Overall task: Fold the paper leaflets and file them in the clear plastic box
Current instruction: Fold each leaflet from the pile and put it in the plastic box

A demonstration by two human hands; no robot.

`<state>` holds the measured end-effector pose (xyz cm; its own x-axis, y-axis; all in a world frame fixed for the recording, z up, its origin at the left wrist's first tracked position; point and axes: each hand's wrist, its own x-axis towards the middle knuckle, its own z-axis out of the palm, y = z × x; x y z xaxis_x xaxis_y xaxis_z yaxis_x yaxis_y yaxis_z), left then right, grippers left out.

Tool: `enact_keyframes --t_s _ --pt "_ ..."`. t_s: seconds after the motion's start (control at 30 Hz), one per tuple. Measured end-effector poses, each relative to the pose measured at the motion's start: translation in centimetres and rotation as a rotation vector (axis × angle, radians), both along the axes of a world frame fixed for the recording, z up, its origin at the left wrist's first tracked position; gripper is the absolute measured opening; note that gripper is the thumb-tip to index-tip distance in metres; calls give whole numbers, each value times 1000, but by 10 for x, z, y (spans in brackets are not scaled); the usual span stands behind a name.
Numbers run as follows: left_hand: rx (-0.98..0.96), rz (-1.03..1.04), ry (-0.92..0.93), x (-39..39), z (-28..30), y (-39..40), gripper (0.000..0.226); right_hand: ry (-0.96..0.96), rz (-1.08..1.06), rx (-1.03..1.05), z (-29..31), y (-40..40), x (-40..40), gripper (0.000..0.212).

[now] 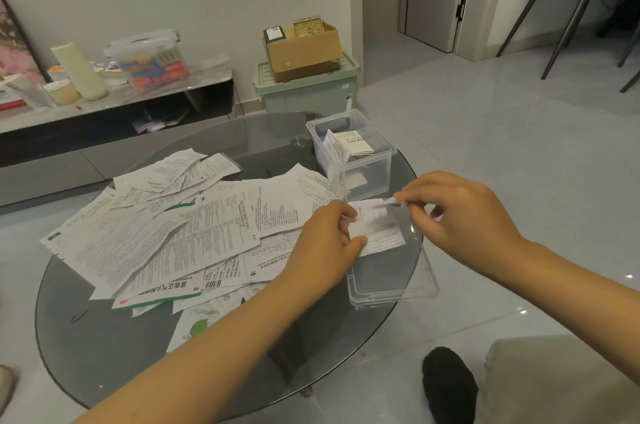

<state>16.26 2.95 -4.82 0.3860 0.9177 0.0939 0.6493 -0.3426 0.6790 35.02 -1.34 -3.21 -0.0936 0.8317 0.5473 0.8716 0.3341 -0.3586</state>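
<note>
Nearest us, our left hand (323, 240) and right hand (460, 212) both pinch a small folded leaflet (379, 231) above the clear lid (394, 288). At ten o'clock sprawls the loose leaflet pile (166, 233); at twelve o'clock stands the clear plastic box (353, 153), folded leaflets inside.

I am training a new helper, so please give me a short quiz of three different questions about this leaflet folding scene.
1. True or false: the clear plastic box already contains folded leaflets.
2. Multiple choice: what do both hands, the left hand and the right hand, hold? A. the box lid B. one small leaflet C. a pen
3. Fill the gap: the pile of unfolded leaflets lies on a round ____ table.

Key: 1 true; 2 B; 3 glass
</note>
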Motion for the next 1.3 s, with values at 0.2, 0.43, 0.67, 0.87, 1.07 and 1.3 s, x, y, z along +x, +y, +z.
enact_keyframes --t_s 0.2,0.43,0.67,0.87,1.07,1.3 --pt "-29 6 10 -3 1 4 27 -189 80 -216 -15 -2 -8 21" --pt "-32 -19 23 -3 4 5 20 -291 110 -282 -17 -3 -15 28" --pt "-139 10 98 3 5 4 26 -277 92 -396 -12 -4 -18 32" --pt "-290 79 -14 1 11 5 17 24 -23 -425 -8 1 -21 39" --pt "-539 168 -445 4 16 3 12 660 -26 -565 -1 11 -25 52" --pt "-441 196 -349 8 9 2 25 566 -75 -504 -9 28 -26 46"
